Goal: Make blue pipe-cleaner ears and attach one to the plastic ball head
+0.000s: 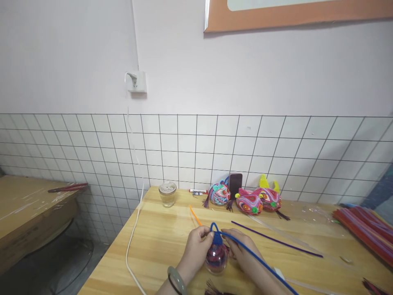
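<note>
My left hand [196, 250] and my right hand [245, 254] meet low in the middle of the wooden table [153, 241]. Between them sits a small clear ball [216, 257] wound with red and blue pipe cleaner. A long blue pipe cleaner [260, 262] loops over the ball's top; my left fingers pinch the loop and my right hand holds the strand and steadies the ball. An orange pipe cleaner [194, 215] sticks out behind my left hand. A green bangle is on my left wrist.
Three colourful wound figures [250, 200] and a phone [235, 184] stand by the tiled wall, near a glass jar [167, 194]. A purple pipe cleaner [276, 239] lies to the right, a pipe cleaner stack [365, 229] at far right. A white cable [132, 237] crosses the left edge.
</note>
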{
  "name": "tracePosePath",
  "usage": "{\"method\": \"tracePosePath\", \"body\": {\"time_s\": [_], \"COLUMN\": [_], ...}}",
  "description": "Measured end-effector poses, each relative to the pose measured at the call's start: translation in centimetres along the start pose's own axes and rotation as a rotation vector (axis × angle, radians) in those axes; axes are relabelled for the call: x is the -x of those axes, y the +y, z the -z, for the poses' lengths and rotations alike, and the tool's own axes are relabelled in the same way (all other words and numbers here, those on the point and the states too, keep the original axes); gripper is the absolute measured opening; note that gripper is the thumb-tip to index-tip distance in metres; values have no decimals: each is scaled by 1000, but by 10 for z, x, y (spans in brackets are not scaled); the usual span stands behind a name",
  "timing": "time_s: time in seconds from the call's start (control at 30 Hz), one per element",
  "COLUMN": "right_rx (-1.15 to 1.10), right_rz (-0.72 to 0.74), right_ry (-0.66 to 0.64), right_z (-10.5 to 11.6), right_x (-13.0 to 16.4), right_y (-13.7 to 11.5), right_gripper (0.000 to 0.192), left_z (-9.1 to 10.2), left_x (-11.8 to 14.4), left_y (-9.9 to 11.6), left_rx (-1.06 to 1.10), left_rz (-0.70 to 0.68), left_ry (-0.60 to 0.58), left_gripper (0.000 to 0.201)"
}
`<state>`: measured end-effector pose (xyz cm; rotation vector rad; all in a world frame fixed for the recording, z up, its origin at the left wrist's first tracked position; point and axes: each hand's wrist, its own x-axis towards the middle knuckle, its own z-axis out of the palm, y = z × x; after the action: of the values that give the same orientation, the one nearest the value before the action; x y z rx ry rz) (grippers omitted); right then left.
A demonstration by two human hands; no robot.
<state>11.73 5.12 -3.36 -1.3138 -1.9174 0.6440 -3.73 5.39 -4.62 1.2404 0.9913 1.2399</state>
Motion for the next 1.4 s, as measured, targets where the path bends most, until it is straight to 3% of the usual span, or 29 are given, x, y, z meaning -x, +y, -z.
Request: {"method": "tracePosePath", "body": {"time_s": [0.33,0.6,0.8,1.03,1.23,1.4], "right_rx": [86,146,432,685,732,678], "right_rz": [266,247,420,608,647,586], "right_ry": [-232,-328,-439,-467,-502,-517], "right_z": [29,38,45,48,48,48], "right_x": [-3,-10,-24,-35,-40,-43], "right_y": [-5,-27,-33,-39,-40,-39], "right_gripper": [32,28,28,27,27,25], "left_z": [1,2,5,6,8,7], "left_x": [1,-1,0,-2,-1,0], "left_y": [0,-2,-3,-5,-7,-4], "left_rx": [2,8,-21,-50,-79,-100], "left_rz": [1,6,-2,-15,-28,-32], "left_ry": [-23,-33,-56,-50,-48,-51], "left_gripper": [19,23,21,20,20,22]}}
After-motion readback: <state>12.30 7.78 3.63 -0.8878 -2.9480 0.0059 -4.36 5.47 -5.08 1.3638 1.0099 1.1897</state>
